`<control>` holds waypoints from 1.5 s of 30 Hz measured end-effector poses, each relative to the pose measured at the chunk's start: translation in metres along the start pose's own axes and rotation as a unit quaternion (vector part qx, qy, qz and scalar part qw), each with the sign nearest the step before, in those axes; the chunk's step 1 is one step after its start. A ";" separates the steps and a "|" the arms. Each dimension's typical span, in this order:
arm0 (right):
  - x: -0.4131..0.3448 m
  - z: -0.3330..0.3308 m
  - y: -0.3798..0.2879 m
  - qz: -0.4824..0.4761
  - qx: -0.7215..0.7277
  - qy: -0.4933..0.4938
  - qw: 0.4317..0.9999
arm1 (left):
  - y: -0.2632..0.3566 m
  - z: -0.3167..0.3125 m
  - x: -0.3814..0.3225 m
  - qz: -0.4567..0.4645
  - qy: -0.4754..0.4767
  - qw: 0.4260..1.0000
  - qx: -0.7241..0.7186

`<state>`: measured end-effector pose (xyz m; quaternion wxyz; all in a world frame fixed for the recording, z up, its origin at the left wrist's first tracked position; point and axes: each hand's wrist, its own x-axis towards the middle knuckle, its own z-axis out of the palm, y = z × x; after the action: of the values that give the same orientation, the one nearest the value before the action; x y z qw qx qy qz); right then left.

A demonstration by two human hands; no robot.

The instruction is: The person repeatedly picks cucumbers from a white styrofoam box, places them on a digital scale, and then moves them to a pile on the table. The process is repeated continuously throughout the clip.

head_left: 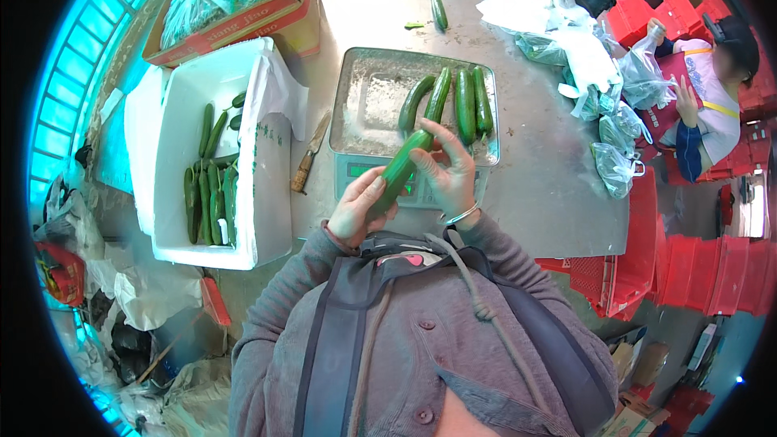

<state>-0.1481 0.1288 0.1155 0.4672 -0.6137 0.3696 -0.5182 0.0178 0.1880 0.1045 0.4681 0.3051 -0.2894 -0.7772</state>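
Observation:
A green cucumber (397,171) is held at a slant in front of my chest, over the near edge of a digital weighing scale (367,100). My left hand (359,201) grips its lower end, thumb on top. The fingers and thumb of my right hand (450,165), with a metal bangle at the wrist, close around its upper end. Beyond my hands, several cucumbers (465,106) lie side by side on the right half of the scale's metal pan. My hands and the cucumber partly hide the scale's lit green display (363,170).
Left of the scale lies a wooden-handled knife (309,158), beside a white foam box (273,194) holding several cucumbers. A cardboard carton (308,12) stands behind it. Another cucumber (438,11) rests farther back. Bagged produce (613,164) lines the right edge near a person (707,94) and red crates (686,273).

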 end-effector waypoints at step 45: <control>-0.034 -0.105 0.051 0.062 -0.136 0.110 0.983 | 0.119 -0.101 -0.083 0.195 0.486 0.542 0.657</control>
<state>-0.2558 0.1263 0.0593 0.3670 -0.5865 0.5228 -0.4980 0.1896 0.1993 0.1430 0.3454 0.7941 -0.4999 0.0085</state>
